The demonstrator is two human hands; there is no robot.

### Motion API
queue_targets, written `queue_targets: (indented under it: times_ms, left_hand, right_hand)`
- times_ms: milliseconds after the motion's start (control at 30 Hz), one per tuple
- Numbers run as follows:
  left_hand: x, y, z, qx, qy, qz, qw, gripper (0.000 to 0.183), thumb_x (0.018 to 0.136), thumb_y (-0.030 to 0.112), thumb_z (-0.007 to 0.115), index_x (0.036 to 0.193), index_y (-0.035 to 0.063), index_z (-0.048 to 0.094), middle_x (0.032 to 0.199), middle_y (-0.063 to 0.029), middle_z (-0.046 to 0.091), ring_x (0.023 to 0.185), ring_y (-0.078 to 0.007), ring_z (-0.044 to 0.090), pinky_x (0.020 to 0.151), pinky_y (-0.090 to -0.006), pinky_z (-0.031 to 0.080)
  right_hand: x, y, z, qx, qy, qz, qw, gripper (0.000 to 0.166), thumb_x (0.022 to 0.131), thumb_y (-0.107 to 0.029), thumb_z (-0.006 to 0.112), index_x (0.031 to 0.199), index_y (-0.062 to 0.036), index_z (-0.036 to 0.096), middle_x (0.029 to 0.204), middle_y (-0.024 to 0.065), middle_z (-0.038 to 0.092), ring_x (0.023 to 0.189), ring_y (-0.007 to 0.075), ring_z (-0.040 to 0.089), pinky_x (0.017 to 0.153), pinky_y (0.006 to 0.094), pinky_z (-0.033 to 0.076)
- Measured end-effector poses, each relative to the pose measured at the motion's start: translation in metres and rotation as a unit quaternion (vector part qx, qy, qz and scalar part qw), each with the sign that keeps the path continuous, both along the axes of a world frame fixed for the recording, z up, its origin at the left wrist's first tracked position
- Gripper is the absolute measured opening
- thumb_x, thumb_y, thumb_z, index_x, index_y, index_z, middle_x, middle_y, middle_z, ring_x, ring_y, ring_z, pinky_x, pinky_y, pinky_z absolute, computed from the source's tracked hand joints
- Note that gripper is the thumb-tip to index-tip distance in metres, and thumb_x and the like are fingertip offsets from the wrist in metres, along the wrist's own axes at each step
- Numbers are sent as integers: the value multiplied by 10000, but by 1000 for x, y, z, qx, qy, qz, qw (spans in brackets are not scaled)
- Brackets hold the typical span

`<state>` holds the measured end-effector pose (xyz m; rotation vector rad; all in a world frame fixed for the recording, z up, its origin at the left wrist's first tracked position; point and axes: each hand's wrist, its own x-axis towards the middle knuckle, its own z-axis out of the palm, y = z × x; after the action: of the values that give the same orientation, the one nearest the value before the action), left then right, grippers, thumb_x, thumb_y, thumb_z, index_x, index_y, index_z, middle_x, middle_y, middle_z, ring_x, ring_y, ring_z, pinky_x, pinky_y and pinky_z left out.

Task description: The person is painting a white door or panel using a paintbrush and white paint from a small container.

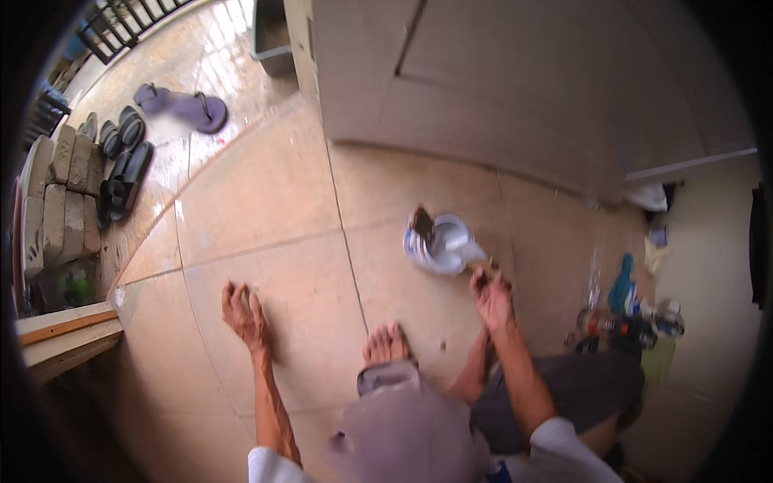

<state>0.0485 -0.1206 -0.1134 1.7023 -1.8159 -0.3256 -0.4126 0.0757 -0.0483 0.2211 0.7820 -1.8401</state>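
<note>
On the tiled floor in front of me stands a white plastic tub (446,266), with a pale, paint-like coating inside. A dark brown flat piece (423,224) rests at its left rim; what it is, I cannot tell. My right hand (494,300) pinches the wooden handle of a brush (481,265) at the tub's near right side. Whitish bristles seem to reach over the rim, though blur hides their detail. Well left of the tub, my left hand (244,314) hangs over the tiles, fingers loosely bent and apart, holding nothing.
A large pale door-like panel (483,90) borders the floor ahead. Purple flip-flops (208,115), black sandals (130,181) and stacked blocks (63,211) lie beyond the threshold at left. Bottles (598,323) and other small items cluster at right. My bare foot (386,345) is close below the tub.
</note>
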Motion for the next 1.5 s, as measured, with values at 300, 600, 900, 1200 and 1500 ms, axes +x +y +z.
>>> queue_targets:
  times_ms: [300,600,900,1200,1500]
  left_hand:
    - [5,4,0,-1,-18,9,1000,331,918,153,628,1239,75,618,1436,-135,508,1355,-299,451,1116,-440,307]
    - [9,3,-3,-7,-36,11,999,317,920,129,625,1233,78,620,1453,-116,503,1360,-285,452,1116,-429,311]
    - [10,1,-4,12,-23,8,1000,287,949,131,595,1228,72,629,1461,-123,499,1375,-289,439,1134,-426,303]
    - [12,2,-9,11,-31,5,999,303,934,107,615,1235,80,624,1464,-110,496,1373,-281,443,1132,-415,320]
    - [10,1,-5,15,-36,7,999,306,934,108,618,1239,86,621,1465,-96,496,1377,-269,442,1137,-411,326]
  right_hand:
    - [-33,-56,103,-155,71,44,984,346,890,-284,746,1148,-105,601,1181,166,620,1145,286,603,999,465,559]
    - [0,-240,313,-127,909,36,396,241,807,49,690,1034,-14,640,1160,144,668,1053,228,663,911,348,535]
    - [13,-287,333,-93,968,33,230,180,859,33,694,1031,-18,679,1121,112,700,1039,195,674,903,338,560]
    - [30,-283,322,-113,976,-162,95,258,832,41,730,1062,-62,672,1127,95,682,1069,224,674,899,355,593]
    - [32,-281,298,-122,975,-148,109,298,749,72,759,1004,-55,673,1084,95,655,986,249,670,802,357,605]
